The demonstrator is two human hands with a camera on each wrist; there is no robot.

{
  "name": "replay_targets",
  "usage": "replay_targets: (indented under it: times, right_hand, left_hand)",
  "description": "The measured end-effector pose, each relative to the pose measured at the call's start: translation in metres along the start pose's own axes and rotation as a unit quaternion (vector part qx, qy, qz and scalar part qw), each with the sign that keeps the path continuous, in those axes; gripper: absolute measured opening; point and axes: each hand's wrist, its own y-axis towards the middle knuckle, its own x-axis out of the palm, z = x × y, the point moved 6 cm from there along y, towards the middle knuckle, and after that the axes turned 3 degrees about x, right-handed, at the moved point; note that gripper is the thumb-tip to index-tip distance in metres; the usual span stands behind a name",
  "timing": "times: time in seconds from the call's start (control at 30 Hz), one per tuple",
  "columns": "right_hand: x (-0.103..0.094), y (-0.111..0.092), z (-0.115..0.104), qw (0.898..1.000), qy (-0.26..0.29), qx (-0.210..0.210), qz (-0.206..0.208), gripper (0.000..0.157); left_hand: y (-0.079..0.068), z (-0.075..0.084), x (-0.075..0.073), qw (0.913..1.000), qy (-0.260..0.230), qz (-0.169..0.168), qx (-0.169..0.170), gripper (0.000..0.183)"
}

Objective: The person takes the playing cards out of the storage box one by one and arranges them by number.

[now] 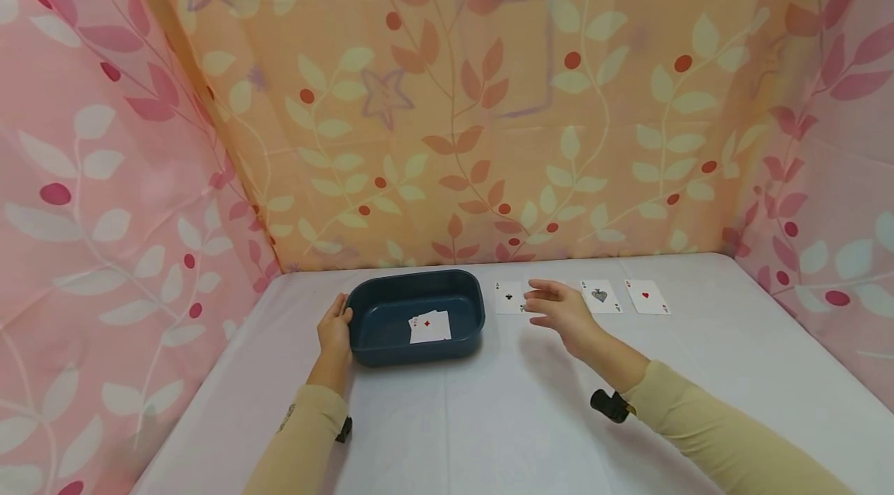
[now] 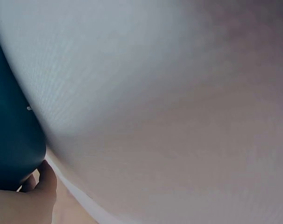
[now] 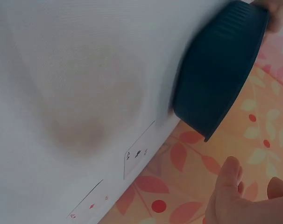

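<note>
A dark blue deep tray (image 1: 419, 354) stands on the table; my left hand (image 1: 334, 332) grips its left end, thumb at the rim. Inside lie overlapping playing cards (image 1: 429, 327), an ace of diamonds on top. To its right an ace of clubs (image 1: 508, 296), an ace of spades (image 1: 601, 296) and an ace of hearts (image 1: 646, 296) lie face up in a row. My right hand (image 1: 564, 316) is held above the row, fingers extended, holding nothing. The right wrist view shows a red-marked card (image 3: 91, 206) beside the clubs; my right hand hides that part of the row in the head view.
A white cloth covers the table (image 1: 447, 433). Behind it hangs an orange leaf-patterned curtain (image 1: 447, 169), with pink curtains (image 1: 126, 262) at both sides. The tray and the cards are near the table's back edge. A black wrist camera (image 1: 611, 406) is strapped under the right sleeve.
</note>
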Motion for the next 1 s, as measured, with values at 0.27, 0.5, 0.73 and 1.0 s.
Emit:
replay_targets:
  times: [0.27,0.5,0.73,1.0]
  right_hand:
    - [0.019,0.000,0.002,0.999,-0.002,-0.006,-0.035,0.044]
    - [0.040,0.001,0.002,0.998,0.013,-0.020,-0.061,0.047]
    - [0.066,0.003,0.004,0.996,0.044,-0.009,-0.078,0.048]
    - [0.091,0.012,0.011,0.995,0.041,-0.006,-0.089,0.045]
  left_hand:
    - [0.000,0.000,0.001,1.0000,0.000,-0.003,0.008,0.050]
    - [0.000,0.000,0.000,1.0000,-0.001,-0.001,0.006,0.050]
    - [0.001,0.000,0.000,0.9999,0.000,0.001,0.011,0.050]
    - [0.001,0.001,0.000,0.9999,-0.002,0.001,0.012,0.050]
